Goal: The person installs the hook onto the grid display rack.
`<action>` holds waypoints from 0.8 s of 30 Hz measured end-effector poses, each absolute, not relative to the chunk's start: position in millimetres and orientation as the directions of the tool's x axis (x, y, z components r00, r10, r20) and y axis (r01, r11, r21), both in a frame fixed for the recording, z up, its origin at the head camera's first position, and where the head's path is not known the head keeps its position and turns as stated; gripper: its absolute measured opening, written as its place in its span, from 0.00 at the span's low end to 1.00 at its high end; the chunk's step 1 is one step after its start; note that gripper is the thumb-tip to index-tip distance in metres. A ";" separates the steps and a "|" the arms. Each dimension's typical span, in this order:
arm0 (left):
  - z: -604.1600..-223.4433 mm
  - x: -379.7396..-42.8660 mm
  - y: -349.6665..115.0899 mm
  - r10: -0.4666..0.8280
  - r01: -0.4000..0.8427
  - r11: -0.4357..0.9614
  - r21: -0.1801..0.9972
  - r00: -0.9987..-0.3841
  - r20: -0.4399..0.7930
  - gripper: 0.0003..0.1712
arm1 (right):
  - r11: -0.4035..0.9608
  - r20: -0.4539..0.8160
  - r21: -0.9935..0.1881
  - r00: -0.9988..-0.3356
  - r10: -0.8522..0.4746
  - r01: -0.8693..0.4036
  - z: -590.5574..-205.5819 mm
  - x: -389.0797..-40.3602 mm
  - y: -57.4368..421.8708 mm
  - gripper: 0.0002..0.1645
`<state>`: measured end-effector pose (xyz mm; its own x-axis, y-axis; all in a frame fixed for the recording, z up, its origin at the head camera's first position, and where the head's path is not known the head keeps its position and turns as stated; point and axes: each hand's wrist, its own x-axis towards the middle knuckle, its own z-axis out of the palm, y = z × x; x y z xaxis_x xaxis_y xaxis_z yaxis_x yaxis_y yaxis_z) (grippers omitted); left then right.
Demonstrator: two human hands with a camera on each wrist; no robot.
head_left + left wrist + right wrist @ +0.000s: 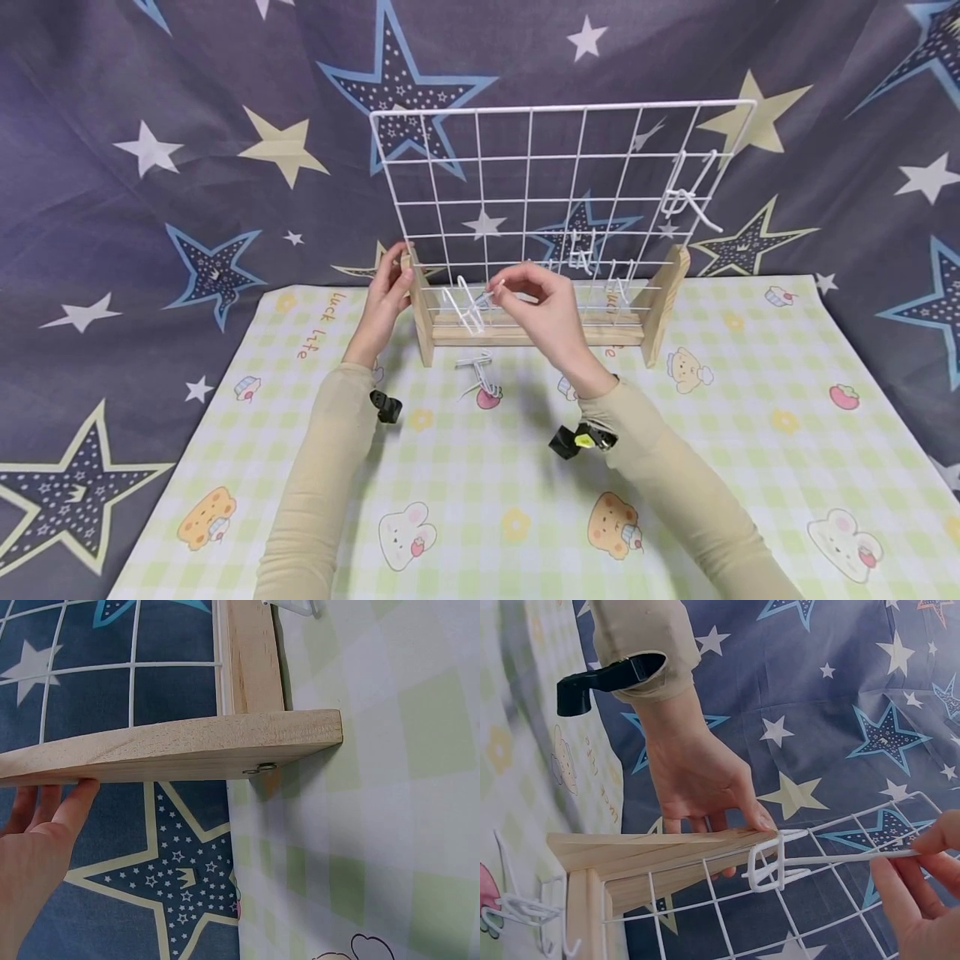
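A white wire grid (528, 200) stands in a wooden base with a side panel at each end. My left hand (390, 287) grips the left wooden side panel (422, 321); in the right wrist view its thumb lies on one face and the fingers reach around the other. With thumb and fingertips, my right hand (543, 308) pinches the end of the straight prong of a white wire hook (769, 864). That hook's looped end sits against the grid wires near the left panel. The left wrist view shows the left fingertips (79, 799) against the panel's outer face.
Larger white hooks (686, 196) hang at the grid's upper right, with smaller ones (581, 254) lower down. Several loose white hooks (480, 375) lie on the checked tablecloth (465, 467) before the base. A star-patterned dark cloth (225, 375) hangs behind.
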<state>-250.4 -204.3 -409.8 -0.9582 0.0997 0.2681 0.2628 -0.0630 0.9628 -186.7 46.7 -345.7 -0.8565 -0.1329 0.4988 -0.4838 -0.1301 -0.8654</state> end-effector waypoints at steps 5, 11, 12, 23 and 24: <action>-409.8 -249.7 -204.6 0.098 0.259 -0.056 0.964 -0.960 0.263 0.28 | -0.144 0.528 -0.847 -0.841 -0.119 -0.511 -339.8 -189.9 45.0 0.04; -409.5 -249.2 -204.4 0.096 0.256 -0.052 0.965 -0.961 0.260 0.28 | -0.124 0.539 -0.841 -0.836 -0.103 -0.527 -331.0 -192.7 43.5 0.05; -409.5 -249.3 -204.4 0.097 0.256 -0.054 0.965 -0.961 0.260 0.28 | -0.116 0.543 -0.839 -0.834 -0.101 -0.532 -326.9 -190.7 43.3 0.05; -409.5 -249.7 -204.5 0.101 0.260 -0.056 0.964 -0.959 0.264 0.27 | -0.139 0.577 -0.815 -0.812 -0.088 -0.563 -297.7 -182.6 37.6 0.05; -409.4 -249.8 -204.5 0.100 0.259 -0.054 0.964 -0.960 0.263 0.27 | -0.142 0.584 -0.809 -0.807 -0.088 -0.570 -298.6 -185.4 37.0 0.05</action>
<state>-249.8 -204.5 -409.4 -0.9595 0.0998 0.2633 0.2590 -0.0537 0.9644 -185.4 37.0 -298.6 -0.8068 -0.0881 0.5842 -0.5703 -0.1423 -0.8091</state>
